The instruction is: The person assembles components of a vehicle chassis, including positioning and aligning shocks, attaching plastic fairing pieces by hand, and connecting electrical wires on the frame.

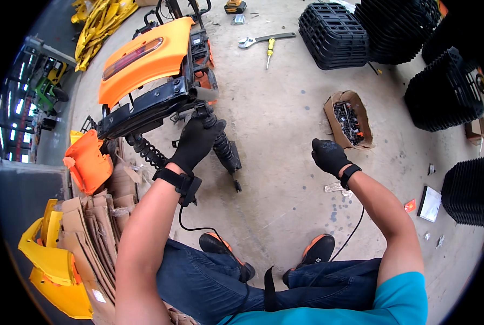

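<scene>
My left hand (194,142), in a black glove, is closed round the upper end of a black coil-spring shock absorber (227,150). That shock hangs from the black metal frame (144,111) of a vehicle with an orange body panel (147,59). A second shock absorber (147,151) slants down to the left of this hand. My gloved right hand (329,156) is held over the floor with its fingers curled together; whatever they may hold is hidden. Just beyond it stands an open cardboard box (333,116) with many small dark fasteners (350,122) inside.
An adjustable wrench (266,39) and a yellow-handled screwdriver (270,51) lie on the floor ahead. Stacked black plastic racks (334,38) line the right side. Flattened cardboard (90,227) and yellow panels (58,271) lie at the left. Thin black cables run from both wrists.
</scene>
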A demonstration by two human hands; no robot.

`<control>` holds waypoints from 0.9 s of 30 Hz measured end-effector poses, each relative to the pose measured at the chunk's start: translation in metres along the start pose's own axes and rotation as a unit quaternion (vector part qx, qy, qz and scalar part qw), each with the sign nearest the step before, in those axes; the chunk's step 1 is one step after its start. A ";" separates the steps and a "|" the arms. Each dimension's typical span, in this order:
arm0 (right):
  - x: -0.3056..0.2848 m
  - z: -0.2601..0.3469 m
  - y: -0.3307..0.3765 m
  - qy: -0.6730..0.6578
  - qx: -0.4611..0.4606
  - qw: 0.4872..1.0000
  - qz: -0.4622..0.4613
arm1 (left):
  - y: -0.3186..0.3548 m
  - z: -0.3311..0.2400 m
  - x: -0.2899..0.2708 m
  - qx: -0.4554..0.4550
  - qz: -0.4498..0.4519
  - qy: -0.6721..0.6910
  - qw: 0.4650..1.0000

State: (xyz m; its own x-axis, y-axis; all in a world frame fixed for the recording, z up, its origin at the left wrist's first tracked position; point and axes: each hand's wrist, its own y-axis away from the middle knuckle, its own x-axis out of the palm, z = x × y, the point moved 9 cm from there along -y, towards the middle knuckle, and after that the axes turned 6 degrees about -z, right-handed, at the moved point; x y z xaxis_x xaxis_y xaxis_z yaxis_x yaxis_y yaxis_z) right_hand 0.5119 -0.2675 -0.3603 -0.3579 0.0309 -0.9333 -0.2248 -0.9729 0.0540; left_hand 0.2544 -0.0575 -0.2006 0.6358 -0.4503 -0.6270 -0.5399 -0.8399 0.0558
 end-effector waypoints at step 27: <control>0.045 0.003 0.009 -0.010 0.012 0.989 0.148 | 0.012 -0.021 -0.028 0.039 0.011 -0.002 0.999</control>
State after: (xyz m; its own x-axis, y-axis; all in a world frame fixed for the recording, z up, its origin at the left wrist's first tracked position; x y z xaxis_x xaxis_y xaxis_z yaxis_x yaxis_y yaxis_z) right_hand 0.4909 -0.2738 -0.4002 -0.4295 -0.2502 -0.8677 -0.1290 -0.9340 0.3332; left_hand 0.2415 -0.0616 -0.1662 0.6213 -0.4678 -0.6286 -0.5958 -0.8031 0.0088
